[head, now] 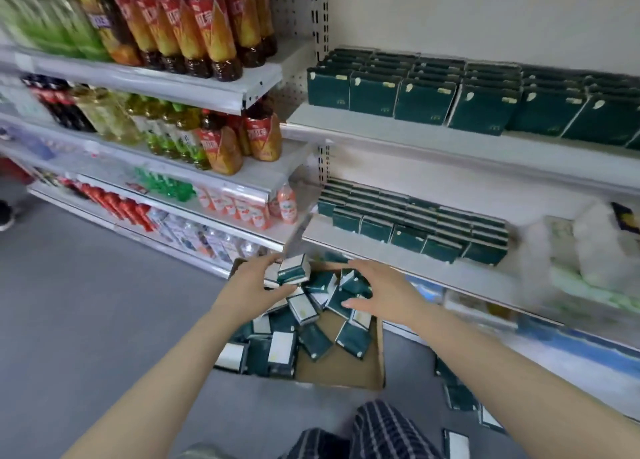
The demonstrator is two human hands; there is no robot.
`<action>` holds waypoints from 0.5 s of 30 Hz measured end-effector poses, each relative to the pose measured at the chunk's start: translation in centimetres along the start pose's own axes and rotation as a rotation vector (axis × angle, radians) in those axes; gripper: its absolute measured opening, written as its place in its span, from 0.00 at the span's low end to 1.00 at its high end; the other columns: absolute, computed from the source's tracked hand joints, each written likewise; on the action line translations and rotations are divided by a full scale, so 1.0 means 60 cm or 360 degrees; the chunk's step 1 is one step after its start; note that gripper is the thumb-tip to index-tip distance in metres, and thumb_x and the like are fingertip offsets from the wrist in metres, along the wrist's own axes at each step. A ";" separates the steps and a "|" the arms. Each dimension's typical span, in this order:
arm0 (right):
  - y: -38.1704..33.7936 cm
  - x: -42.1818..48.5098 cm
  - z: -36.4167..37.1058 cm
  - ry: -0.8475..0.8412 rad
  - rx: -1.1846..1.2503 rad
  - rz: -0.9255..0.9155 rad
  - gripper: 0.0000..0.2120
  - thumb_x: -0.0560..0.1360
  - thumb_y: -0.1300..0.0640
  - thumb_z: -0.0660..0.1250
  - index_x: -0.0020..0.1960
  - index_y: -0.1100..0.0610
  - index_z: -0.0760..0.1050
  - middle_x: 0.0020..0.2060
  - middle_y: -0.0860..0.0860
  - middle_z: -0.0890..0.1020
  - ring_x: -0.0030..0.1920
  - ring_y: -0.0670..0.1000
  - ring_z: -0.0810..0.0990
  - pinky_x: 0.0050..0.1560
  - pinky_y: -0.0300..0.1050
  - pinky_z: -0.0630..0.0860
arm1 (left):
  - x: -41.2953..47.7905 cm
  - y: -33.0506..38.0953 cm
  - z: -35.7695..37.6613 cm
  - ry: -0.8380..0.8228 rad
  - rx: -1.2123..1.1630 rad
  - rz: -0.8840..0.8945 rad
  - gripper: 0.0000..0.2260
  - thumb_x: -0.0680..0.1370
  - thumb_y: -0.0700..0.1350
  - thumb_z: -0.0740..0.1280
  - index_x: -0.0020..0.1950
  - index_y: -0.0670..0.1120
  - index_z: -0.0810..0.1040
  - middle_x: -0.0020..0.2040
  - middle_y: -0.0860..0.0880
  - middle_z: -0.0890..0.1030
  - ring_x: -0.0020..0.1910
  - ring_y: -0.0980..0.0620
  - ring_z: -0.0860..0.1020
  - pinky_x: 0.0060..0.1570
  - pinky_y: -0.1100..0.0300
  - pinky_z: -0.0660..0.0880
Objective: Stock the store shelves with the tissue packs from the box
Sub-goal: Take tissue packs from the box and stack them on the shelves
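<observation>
An open cardboard box (341,368) sits on the floor below me, with several dark green tissue packs (315,341) lying loose in it. My left hand (254,282) holds one green pack (293,268) above the box, thumb under it. Fingers spread, my right hand (381,289) reaches down onto the heap of packs and touches them. Rows of the same green packs stand on the upper white shelf (415,136) and on the middle shelf (398,261) to the right.
Drink bottles (194,32) fill the shelves at the left. White plastic bags (588,247) lie at the right end of the middle shelf. A few green packs (457,396) lie on the grey floor right of the box. My checked trouser leg (381,431) is below.
</observation>
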State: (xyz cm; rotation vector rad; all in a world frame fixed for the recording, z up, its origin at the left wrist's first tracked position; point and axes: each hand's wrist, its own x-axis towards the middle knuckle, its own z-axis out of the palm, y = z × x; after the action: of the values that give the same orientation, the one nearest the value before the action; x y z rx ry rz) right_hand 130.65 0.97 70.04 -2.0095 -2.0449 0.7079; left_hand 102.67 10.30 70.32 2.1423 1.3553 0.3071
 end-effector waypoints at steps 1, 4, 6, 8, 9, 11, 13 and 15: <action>-0.002 0.001 0.005 -0.0026 0.0016 -0.0009 0.40 0.73 0.36 0.70 0.79 0.49 0.59 0.77 0.48 0.64 0.75 0.51 0.64 0.74 0.47 0.63 | -0.011 -0.008 -0.002 0.0012 -0.0047 -0.0021 0.33 0.72 0.66 0.72 0.73 0.56 0.71 0.65 0.59 0.77 0.65 0.54 0.75 0.65 0.54 0.74; -0.003 0.008 0.021 -0.0126 0.0002 -0.0040 0.41 0.74 0.35 0.68 0.80 0.49 0.57 0.78 0.47 0.62 0.76 0.50 0.62 0.75 0.46 0.61 | -0.037 -0.027 0.000 0.0095 -0.0123 -0.0125 0.30 0.72 0.67 0.71 0.72 0.58 0.71 0.61 0.67 0.73 0.64 0.57 0.75 0.58 0.62 0.71; 0.001 0.014 0.030 -0.0202 -0.0016 -0.0023 0.42 0.74 0.35 0.68 0.80 0.50 0.57 0.78 0.48 0.62 0.77 0.51 0.62 0.75 0.47 0.60 | -0.048 -0.045 0.007 0.0200 -0.0142 -0.0270 0.30 0.75 0.63 0.71 0.74 0.54 0.71 0.66 0.60 0.76 0.66 0.54 0.75 0.59 0.59 0.71; 0.009 0.018 0.041 -0.0283 -0.0001 -0.0017 0.42 0.74 0.34 0.68 0.80 0.50 0.57 0.78 0.49 0.62 0.77 0.51 0.62 0.76 0.48 0.60 | -0.067 -0.060 0.013 0.0284 -0.0169 -0.0434 0.31 0.75 0.63 0.71 0.74 0.52 0.71 0.68 0.54 0.77 0.66 0.52 0.76 0.61 0.56 0.72; 0.013 0.020 0.046 -0.0301 0.0015 -0.0021 0.42 0.74 0.34 0.68 0.80 0.49 0.57 0.78 0.48 0.62 0.77 0.51 0.62 0.76 0.49 0.61 | -0.078 -0.066 0.015 0.0295 -0.0179 -0.0488 0.31 0.75 0.63 0.71 0.74 0.52 0.71 0.69 0.53 0.78 0.66 0.52 0.76 0.60 0.57 0.72; 0.018 0.030 0.055 -0.0358 0.0039 -0.0037 0.42 0.73 0.34 0.68 0.80 0.49 0.57 0.78 0.48 0.63 0.77 0.50 0.62 0.76 0.48 0.60 | -0.097 -0.079 0.018 0.0296 -0.0200 -0.0598 0.32 0.74 0.62 0.73 0.74 0.51 0.71 0.69 0.51 0.78 0.65 0.53 0.76 0.58 0.59 0.70; 0.020 0.039 0.064 -0.0385 0.0075 -0.0038 0.42 0.72 0.34 0.69 0.80 0.49 0.58 0.78 0.47 0.63 0.76 0.50 0.62 0.75 0.47 0.60 | -0.113 -0.090 0.020 0.0291 -0.0197 -0.0680 0.33 0.74 0.62 0.73 0.75 0.51 0.71 0.68 0.51 0.78 0.64 0.52 0.77 0.57 0.60 0.69; 0.019 0.048 0.077 -0.0427 0.0063 -0.0081 0.42 0.73 0.34 0.69 0.80 0.49 0.58 0.77 0.47 0.64 0.76 0.49 0.63 0.74 0.46 0.61 | -0.129 -0.101 0.026 0.0270 -0.0203 -0.0765 0.33 0.73 0.64 0.72 0.75 0.52 0.70 0.68 0.52 0.78 0.65 0.52 0.76 0.59 0.59 0.71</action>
State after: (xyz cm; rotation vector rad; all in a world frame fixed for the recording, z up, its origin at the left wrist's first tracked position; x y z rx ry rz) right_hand 129.37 2.83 64.94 -1.9217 -2.1957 1.0487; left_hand 95.33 4.86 66.39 1.6510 1.8399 0.3735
